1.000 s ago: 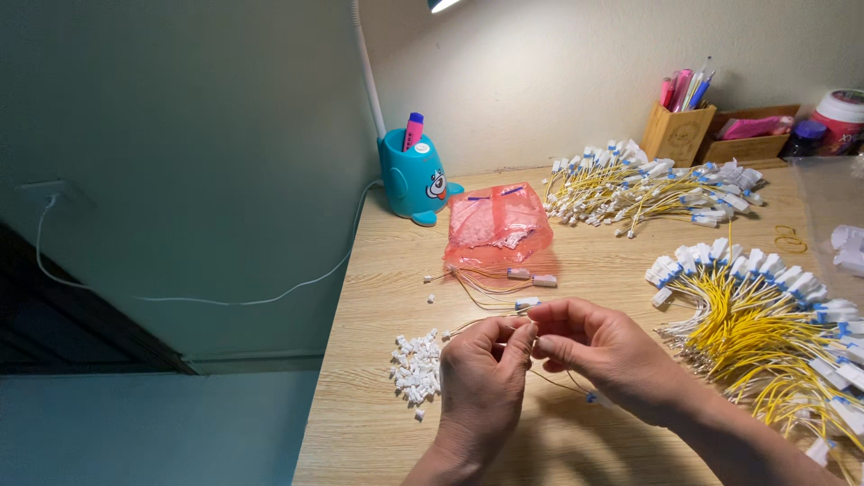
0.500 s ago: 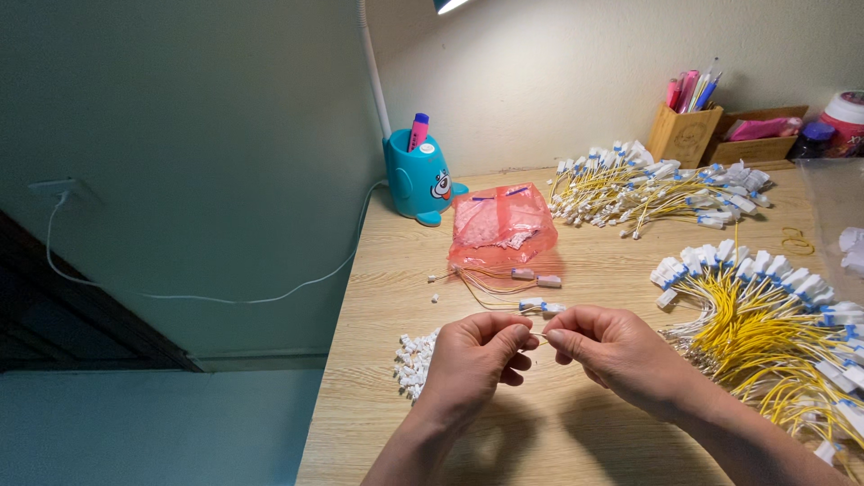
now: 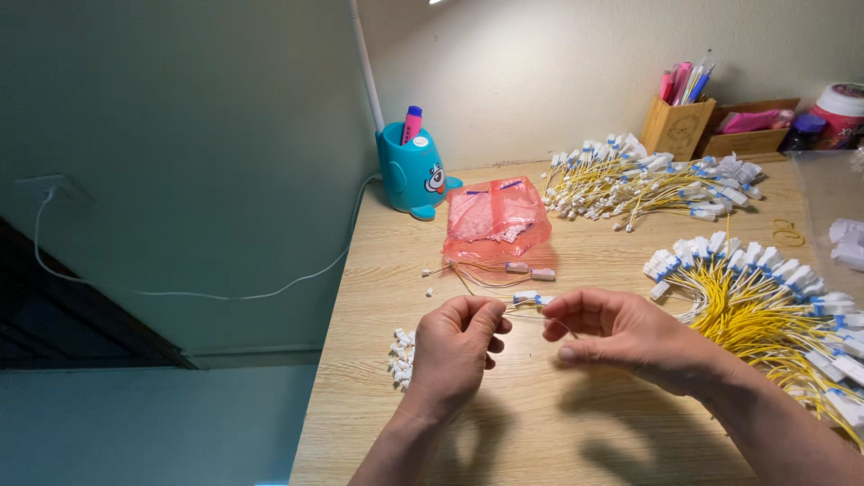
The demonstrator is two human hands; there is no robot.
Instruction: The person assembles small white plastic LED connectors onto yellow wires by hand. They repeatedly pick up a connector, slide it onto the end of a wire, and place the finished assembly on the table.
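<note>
My left hand [image 3: 457, 349] and my right hand [image 3: 621, 333] are close together above the wooden desk [image 3: 558, 423], both pinching a thin yellow cable [image 3: 531, 306] with small white and blue connectors at its end. Just beyond my fingers lie a few loose cables with connectors [image 3: 522, 268]. A small heap of white caps [image 3: 400, 355] rests on the desk to the left of my left hand. A red plastic bag [image 3: 497, 219] lies further back.
A large fan of yellow cables with white and blue connectors [image 3: 765, 297] lies at the right, another bundle [image 3: 648, 184] at the back. A teal whale-shaped pen holder [image 3: 412, 171], a wooden pen box [image 3: 679, 126] and a jar [image 3: 841, 108] stand by the wall.
My hands have drawn slightly apart along the thin cable and dropped a little lower. The view has shifted slightly; nothing on the desk has moved.
</note>
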